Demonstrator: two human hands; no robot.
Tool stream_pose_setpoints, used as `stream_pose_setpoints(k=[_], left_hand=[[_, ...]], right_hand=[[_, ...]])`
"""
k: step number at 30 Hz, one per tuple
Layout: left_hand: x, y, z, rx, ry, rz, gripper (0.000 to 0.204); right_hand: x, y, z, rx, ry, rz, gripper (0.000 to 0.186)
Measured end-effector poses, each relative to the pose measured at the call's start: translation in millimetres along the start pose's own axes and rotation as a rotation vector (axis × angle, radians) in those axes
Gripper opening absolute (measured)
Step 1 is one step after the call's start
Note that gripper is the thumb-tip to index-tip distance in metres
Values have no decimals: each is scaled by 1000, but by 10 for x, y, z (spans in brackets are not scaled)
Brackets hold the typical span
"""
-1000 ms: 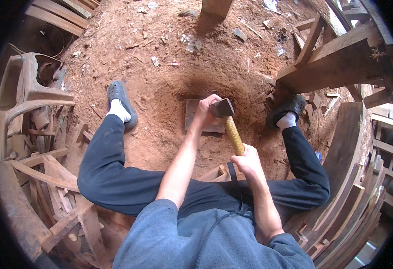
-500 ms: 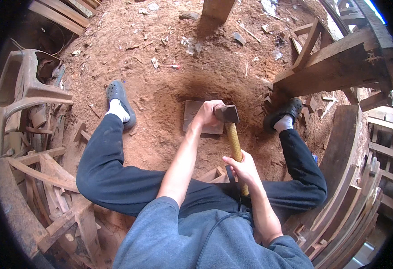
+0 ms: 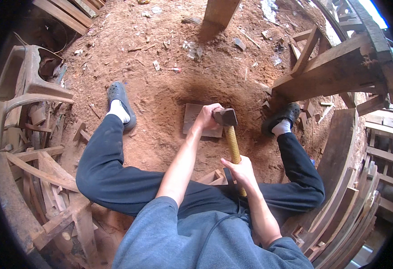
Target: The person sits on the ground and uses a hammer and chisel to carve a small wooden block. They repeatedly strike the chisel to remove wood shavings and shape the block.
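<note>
While the right hand [image 3: 240, 169] grips a yellow-handled hammer [image 3: 229, 130], the left hand [image 3: 207, 117] presses something unseen onto a flat grey slab [image 3: 193, 120].

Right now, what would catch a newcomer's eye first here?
The hammer in the middle, its yellow handle gripped low by the right hand. Its dark head sits beside the left hand, which rests on a flat slab on the red, chip-strewn ground. Curved wooden pieces stand stacked at the right.

I sit on a red dirt floor [image 3: 160, 98]. A flat slab [image 3: 194, 120] lies on it between my feet, wood scraps [image 3: 156, 65] scattered beyond, planks [image 3: 349, 210] stacked at my right.
</note>
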State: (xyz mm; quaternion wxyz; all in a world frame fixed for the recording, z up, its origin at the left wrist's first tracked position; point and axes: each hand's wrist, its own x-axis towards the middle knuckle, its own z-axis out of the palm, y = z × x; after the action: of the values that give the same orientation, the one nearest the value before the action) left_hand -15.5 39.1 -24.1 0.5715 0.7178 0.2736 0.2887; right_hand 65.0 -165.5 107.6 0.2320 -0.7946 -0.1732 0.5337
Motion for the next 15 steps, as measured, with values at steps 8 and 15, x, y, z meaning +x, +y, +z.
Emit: stream_pose_setpoints(k=[8,15], left_hand=[[-10,76,38,108,118,12,32],[19,123,-44,100,219,-10,38]], right_hand=[[-4,-13,4,44,158,-124,15],[-613,-732,-594,501,230,-551,23]])
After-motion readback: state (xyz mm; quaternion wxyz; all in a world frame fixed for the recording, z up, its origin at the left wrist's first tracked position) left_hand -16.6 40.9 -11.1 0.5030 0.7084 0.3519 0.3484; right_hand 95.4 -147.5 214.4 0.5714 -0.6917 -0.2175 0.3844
